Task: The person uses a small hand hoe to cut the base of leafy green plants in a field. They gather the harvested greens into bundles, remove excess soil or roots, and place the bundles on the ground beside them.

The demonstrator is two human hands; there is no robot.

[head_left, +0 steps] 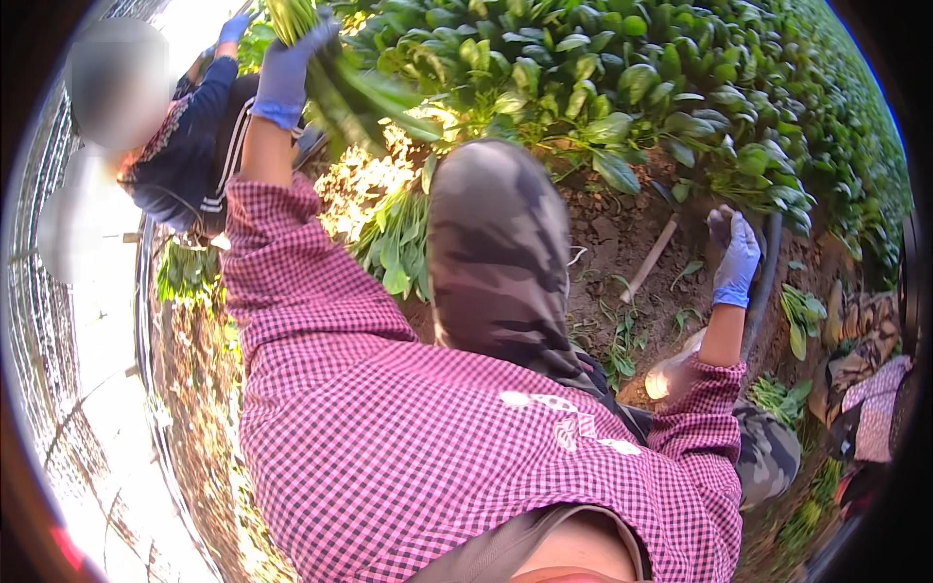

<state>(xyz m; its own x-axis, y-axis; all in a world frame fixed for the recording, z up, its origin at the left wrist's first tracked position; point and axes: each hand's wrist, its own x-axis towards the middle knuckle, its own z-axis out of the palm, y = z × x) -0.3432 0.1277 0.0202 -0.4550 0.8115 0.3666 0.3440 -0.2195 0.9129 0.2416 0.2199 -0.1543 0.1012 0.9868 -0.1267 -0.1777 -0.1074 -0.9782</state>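
My left hand (288,69), in a blue glove, grips a bunch of leafy greens (291,18) that look like spinach. Its stems point up and its leaves hang down to the right, blurred. At the right, my right hand (735,255) wears a blue glove with dirt-darkened fingertips. Nothing shows in its loosely bent fingers, and it hovers near the edge of the standing spinach plants (641,87). Just left of it, a hand tool with a wooden handle (651,259) lies on the soil, its dark blade partly under leaves.
Cut greens (397,244) lie in a pile left of my raised knee (499,240). A dark hose (765,284) runs past my right hand. Another person (189,138) crouches at the upper left by plastic sheeting (87,364). People's clothed limbs (867,364) show at the far right.
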